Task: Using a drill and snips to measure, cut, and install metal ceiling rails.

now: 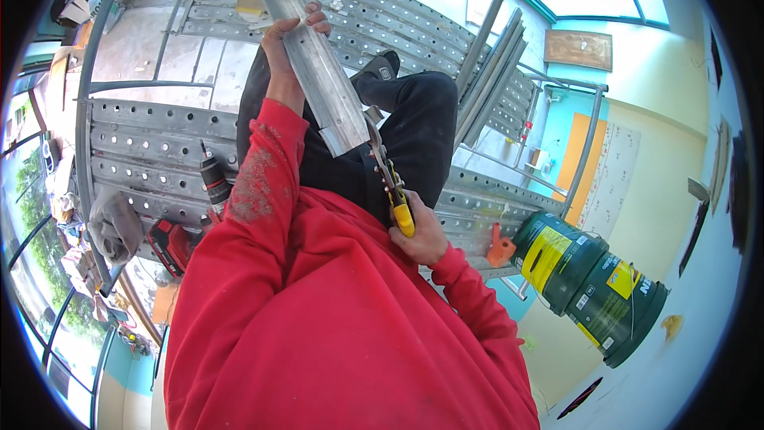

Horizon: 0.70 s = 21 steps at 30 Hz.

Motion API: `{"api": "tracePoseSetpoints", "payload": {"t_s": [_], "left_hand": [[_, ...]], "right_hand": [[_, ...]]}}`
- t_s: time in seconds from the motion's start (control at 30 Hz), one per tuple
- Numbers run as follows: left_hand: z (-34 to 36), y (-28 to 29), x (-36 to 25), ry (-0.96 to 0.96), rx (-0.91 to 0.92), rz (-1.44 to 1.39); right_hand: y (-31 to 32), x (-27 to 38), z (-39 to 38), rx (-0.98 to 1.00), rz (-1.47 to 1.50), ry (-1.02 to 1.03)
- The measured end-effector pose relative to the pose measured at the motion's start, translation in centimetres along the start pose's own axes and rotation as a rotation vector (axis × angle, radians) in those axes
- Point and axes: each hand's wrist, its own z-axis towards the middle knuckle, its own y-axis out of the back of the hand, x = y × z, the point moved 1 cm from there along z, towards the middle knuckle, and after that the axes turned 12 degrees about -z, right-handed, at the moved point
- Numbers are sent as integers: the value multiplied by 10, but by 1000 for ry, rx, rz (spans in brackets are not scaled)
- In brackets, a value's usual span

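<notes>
My left hand (290,48) is wrapped round a long grey metal channel (325,100), held tilted above my lap with its far end past the top edge. My right hand (418,231) grips the yellow handle of a pair of metal snips (390,175). The snips' jaws are at the right side of the channel's near end; whether they bite into it I cannot tell. A drill (216,187) with a red and black battery (171,247) lies left of me, beside a crumpled grey bag or cloth (114,227).
I am on perforated steel scaffold planks (143,143) with tube rails (585,159). Spare metal lengths (485,80) lean at the upper right. Two green buckets (605,310) and an orange tool (500,247) are at my right. An orange board (581,151) stands beyond.
</notes>
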Motion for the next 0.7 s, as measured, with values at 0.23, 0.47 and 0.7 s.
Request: {"api": "tracePoseSetpoints", "payload": {"t_s": [0.23, 0.47, 0.7], "left_hand": [[-1, 2, 0, 100, -10, -28], [-1, -4, -2, 55, -15, -91], [-7, -13, 5, 133, -9, -286]], "right_hand": [[-5, 1, 4, -62, -112, -57], [-7, 4, -6, -59, -48, -35], [4, 7, -21, -122, 111, -37]]}}
